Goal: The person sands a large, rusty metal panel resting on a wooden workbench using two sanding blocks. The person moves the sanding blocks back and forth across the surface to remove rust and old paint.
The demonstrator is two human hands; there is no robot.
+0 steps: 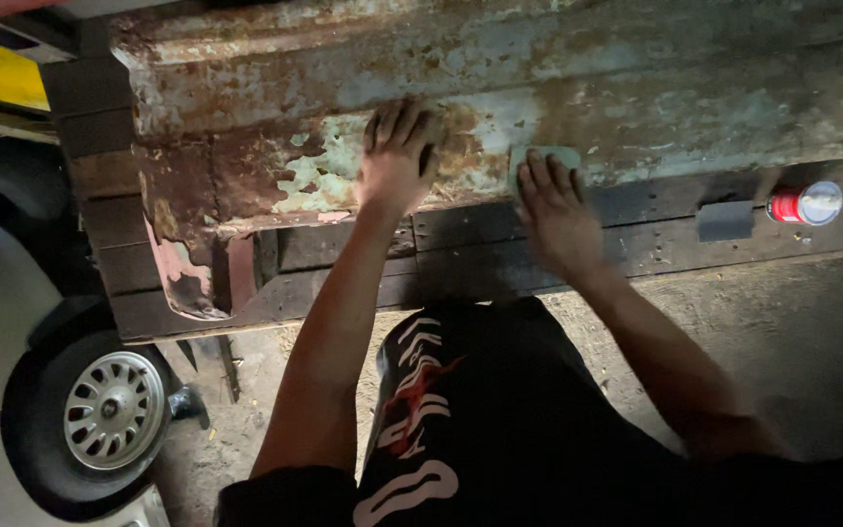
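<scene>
Left hand point(397, 156) is pressing flat, fingers spread, on the rusty panel point(500, 88); right hand point(553, 205) is gripping a green sanding pad point(542, 156) against its lower edge (even pressure likely serves best).

Sleeves: black, short, ending above the elbows
Shorts point(461, 410): black, with white and red graphic print
Hands: bare, ungloved
</scene>
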